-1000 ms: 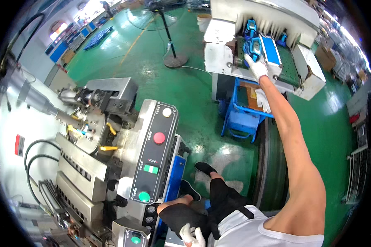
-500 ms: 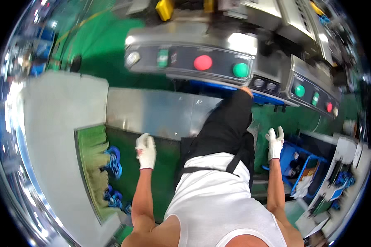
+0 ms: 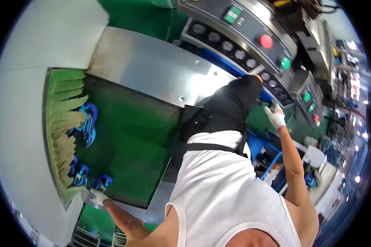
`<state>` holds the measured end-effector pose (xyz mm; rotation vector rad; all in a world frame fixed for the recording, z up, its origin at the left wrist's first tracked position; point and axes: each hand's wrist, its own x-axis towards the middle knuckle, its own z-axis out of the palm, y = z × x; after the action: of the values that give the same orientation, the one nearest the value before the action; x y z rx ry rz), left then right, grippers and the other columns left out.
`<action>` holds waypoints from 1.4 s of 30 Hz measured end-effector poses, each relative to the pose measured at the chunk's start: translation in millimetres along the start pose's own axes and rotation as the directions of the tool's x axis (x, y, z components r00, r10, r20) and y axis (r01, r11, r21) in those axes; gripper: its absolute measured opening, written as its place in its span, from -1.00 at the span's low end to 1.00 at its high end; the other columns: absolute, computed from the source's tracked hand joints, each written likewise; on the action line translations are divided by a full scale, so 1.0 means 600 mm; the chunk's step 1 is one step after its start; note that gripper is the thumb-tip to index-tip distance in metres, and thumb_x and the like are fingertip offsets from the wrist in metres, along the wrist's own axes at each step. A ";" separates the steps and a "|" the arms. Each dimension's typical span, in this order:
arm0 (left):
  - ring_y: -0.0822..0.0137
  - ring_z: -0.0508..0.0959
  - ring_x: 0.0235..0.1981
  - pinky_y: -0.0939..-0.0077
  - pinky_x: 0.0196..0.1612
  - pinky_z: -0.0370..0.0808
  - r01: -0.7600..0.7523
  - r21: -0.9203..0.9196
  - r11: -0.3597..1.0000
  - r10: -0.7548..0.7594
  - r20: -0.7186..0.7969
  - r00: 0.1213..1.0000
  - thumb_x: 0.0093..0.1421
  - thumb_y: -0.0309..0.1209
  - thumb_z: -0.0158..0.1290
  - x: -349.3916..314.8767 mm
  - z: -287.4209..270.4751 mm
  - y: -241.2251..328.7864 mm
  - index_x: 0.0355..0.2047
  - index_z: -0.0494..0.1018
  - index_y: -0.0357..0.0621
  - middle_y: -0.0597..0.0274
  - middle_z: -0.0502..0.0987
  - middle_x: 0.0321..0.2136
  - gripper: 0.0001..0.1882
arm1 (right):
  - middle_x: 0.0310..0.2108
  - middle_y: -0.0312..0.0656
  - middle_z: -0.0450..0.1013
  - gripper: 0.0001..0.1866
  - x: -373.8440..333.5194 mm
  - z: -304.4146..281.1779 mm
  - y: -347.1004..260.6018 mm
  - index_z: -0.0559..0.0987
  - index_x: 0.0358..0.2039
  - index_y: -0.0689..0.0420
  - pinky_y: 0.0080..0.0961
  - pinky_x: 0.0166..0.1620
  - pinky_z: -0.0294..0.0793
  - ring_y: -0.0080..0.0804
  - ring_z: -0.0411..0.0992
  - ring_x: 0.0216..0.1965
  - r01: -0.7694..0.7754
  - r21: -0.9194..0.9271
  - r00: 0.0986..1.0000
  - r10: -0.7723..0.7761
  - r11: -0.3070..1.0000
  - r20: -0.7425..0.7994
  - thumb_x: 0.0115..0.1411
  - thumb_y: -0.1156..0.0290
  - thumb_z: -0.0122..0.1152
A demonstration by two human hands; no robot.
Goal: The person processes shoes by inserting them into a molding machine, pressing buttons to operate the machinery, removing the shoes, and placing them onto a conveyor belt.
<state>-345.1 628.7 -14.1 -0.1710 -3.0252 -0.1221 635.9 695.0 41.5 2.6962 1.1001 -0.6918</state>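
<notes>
My left hand [image 3: 99, 197], in a white knit glove, reaches low and left with its fingers stretched out. It is right beside a blue and black strapped shoe [image 3: 102, 181] at the corner of a framed green surface [image 3: 130, 136]; whether it touches the shoe I cannot tell. More such blue shoes [image 3: 86, 125] lie farther up, partly under a green fringe curtain [image 3: 64, 123]. On the other side my right hand [image 3: 275, 116], also gloved, hangs with fingers apart and nothing in it, near the machine's pressure gauges [image 3: 272, 83].
Ahead stands a control panel [image 3: 251, 31] with red and green buttons, and a smaller panel [image 3: 308, 101] to its right. A metal plate [image 3: 144, 57] adjoins the green surface. A pale housing [image 3: 18, 136] carries the curtain at left. A blue crate [image 3: 259, 148] sits below my right hand.
The view has turned leftward along the machine. My left hand has swung down and outward to the blue shoes; my right hand has moved up and forward, closer to the panels.
</notes>
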 end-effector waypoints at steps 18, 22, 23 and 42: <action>-0.10 0.55 0.01 0.03 0.06 0.52 -0.806 -0.284 0.519 0.849 0.063 0.525 0.43 -0.13 0.08 -0.392 -0.032 0.261 -0.02 0.58 -0.25 -0.09 0.49 0.01 -0.60 | 0.21 0.10 0.51 -0.27 -0.116 -0.084 -0.125 0.34 0.38 0.23 -0.23 0.21 0.54 -0.08 0.56 0.18 0.210 0.306 0.975 -0.221 0.928 0.000 0.28 0.20 0.35; -0.11 0.55 -0.01 0.04 0.04 0.50 -0.768 -0.421 0.482 0.870 0.131 0.475 0.42 -0.16 0.07 -0.417 -0.074 0.365 -0.06 0.59 -0.30 -0.12 0.51 -0.05 -0.61 | 0.10 0.15 0.57 -0.26 -0.165 -0.106 -0.224 0.33 0.41 0.18 -0.24 0.17 0.57 -0.07 0.60 0.11 0.364 0.573 0.913 -0.404 0.734 -0.062 0.25 0.38 0.38; -0.11 0.55 -0.03 0.04 0.03 0.50 -0.786 -0.434 0.439 0.897 0.170 0.407 0.42 -0.17 0.08 -0.419 -0.092 0.391 -0.08 0.59 -0.31 -0.11 0.51 -0.08 -0.61 | 0.10 0.15 0.56 -0.25 -0.180 -0.123 -0.257 0.32 0.41 0.20 -0.23 0.17 0.58 -0.06 0.60 0.11 0.383 0.615 0.883 -0.469 0.689 -0.026 0.25 0.38 0.39; -0.15 0.53 0.14 0.01 0.22 0.48 0.485 -0.403 -0.776 -0.140 -0.639 -0.756 0.09 -0.52 0.34 -1.326 -0.615 0.581 0.22 0.41 -0.21 -0.17 0.42 0.21 -0.34 | -0.13 0.18 0.58 -0.17 -0.269 -0.088 -0.007 0.53 0.03 0.31 -0.26 0.02 0.53 0.03 0.58 -0.03 0.007 0.919 0.992 0.114 0.395 -0.057 0.06 -0.22 0.44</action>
<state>519.9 856.2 287.0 2.4394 -0.5947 0.6166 551.0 613.5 163.7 3.6909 0.6986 -1.5477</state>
